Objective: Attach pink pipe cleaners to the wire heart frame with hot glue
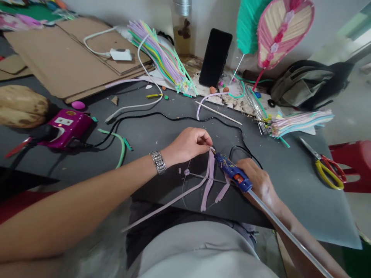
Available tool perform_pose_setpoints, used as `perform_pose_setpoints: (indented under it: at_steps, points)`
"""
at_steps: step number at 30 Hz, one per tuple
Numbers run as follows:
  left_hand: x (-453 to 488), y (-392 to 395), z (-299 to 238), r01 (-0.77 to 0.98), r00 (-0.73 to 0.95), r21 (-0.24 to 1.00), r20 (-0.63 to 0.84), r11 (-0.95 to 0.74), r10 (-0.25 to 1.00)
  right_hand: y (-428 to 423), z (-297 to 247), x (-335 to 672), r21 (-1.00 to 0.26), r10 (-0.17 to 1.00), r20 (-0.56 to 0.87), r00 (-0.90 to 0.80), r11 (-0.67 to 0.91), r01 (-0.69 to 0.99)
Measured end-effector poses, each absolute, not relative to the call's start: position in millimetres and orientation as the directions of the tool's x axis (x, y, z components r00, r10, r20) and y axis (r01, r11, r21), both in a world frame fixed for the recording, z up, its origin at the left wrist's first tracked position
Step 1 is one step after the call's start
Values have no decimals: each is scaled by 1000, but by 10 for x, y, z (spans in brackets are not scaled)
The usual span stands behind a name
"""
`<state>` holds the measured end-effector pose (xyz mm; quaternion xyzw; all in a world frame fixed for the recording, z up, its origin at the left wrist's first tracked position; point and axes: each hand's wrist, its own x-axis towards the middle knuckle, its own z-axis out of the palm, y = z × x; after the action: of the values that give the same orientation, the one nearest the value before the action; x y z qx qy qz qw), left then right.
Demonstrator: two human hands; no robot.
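Note:
My left hand [188,146] pinches the top of several lilac craft strips [209,181] between thumb and fingers. The strips splay downward over the grey work mat [292,185], and one long strip runs toward the lower left. My right hand [258,181] is closed around a blue hot glue gun [232,172], and its nozzle sits right at the pinched strip tops. A long clear glue stick [290,231] extends from the gun's back, past my right forearm. Thin wires with a small lilac bead [187,172] lie under the strips.
A black cable [174,116] crosses the mat. Bundles of pastel strips [301,123] lie right and far, near red-and-yellow scissors [327,168]. A magenta power strip [66,129] sits left. Cardboard sheets [60,58], a black phone [215,58], pink-and-teal leaf shapes [278,34] and a bag [307,85] stand beyond.

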<state>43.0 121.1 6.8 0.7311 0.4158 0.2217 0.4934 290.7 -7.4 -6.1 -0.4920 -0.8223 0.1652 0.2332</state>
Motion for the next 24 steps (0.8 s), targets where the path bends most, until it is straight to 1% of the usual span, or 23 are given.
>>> perform_pose_setpoints:
  at_steps: [6, 12, 24]
  points:
    - [434, 1206, 49, 379, 561, 912, -96, -153, 822, -84, -56, 2909, -496, 901, 204, -384, 433, 753]
    - [444, 1187, 42, 343, 556, 937, -144, -68, 819, -98, -42, 2898, -496, 907, 222, -359, 422, 759]
    - [477, 1175, 36, 296, 536, 955, -154, -14, 830, -76, -120, 2969, -492, 912, 201, -358, 410, 768]
